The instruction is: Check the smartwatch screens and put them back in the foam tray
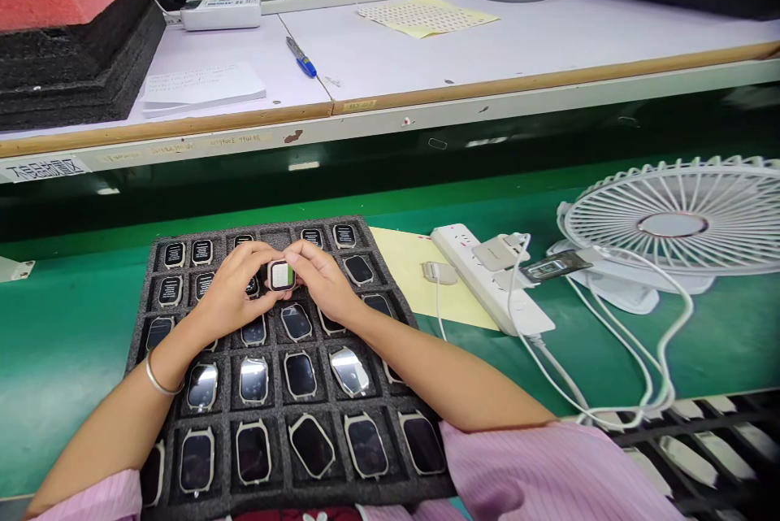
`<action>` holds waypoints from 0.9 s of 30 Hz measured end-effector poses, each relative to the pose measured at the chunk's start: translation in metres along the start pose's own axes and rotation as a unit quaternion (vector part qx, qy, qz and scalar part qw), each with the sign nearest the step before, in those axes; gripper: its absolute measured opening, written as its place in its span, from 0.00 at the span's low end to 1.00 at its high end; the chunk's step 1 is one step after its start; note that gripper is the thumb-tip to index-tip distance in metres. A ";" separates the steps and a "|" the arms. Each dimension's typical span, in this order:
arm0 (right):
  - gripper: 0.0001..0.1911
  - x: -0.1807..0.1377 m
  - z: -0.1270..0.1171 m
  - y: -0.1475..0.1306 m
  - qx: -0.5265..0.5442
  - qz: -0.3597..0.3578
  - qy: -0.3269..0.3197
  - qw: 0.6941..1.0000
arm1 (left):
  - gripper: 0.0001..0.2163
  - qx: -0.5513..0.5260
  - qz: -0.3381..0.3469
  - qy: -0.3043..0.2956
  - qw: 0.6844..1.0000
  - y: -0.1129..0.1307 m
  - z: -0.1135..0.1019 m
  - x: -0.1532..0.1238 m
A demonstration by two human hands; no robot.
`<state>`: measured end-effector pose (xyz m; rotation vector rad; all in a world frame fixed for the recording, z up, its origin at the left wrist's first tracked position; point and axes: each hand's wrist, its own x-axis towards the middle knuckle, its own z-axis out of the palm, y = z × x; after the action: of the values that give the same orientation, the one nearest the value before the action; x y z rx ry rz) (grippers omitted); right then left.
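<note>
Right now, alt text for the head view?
Both hands, left and right, hold one small watch body above a black foam tray of similar ones on a green bench. A power strip and white fan sit to the right.

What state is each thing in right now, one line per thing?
Watch case: lifted above the tray, pinched by both hands.
Left hand: fingers closed on it.
Right hand: fingers closed on it.
Foam tray: flat, most pockets filled.
Fan: lying face up.
Power strip: plugged into.
</note>
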<state>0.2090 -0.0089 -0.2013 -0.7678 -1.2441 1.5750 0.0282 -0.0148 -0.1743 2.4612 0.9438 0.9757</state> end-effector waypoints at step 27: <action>0.23 -0.001 0.000 0.005 0.018 -0.037 -0.110 0.993 | 0.17 0.052 -0.002 0.064 0.997 -0.004 -0.004 0.001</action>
<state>0.2079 -0.0096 -0.2061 -0.5294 -1.3808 1.6501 0.0238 -0.0106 -0.1731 2.5052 1.0665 1.1216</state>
